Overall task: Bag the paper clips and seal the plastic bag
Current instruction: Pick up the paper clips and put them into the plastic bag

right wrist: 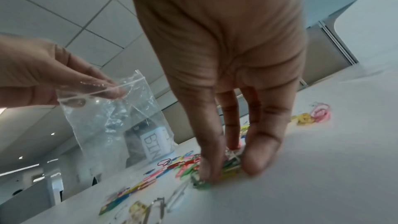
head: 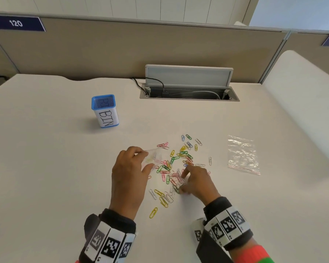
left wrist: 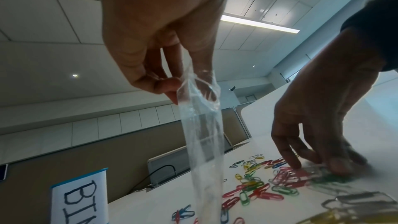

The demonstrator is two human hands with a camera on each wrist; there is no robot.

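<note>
Several coloured paper clips (head: 176, 168) lie scattered on the white desk (head: 55, 158). My left hand (head: 130, 168) pinches the top of a small clear plastic bag (head: 153, 157) and holds it above the desk; the bag (left wrist: 201, 142) hangs down from the fingers (left wrist: 170, 88) with its mouth open. My right hand (head: 195, 181) reaches down into the pile, its fingers (right wrist: 212, 164) and thumb closing round a bunch of clips (right wrist: 228, 164) against the desk. The same bag (right wrist: 112, 118) shows to the left in the right wrist view.
A second clear plastic bag (head: 243, 154) lies flat at the right. A blue cup labelled BIN (head: 105, 111) stands at the back left. An open cable hatch (head: 188, 86) with a cord sits at the back edge, before a partition.
</note>
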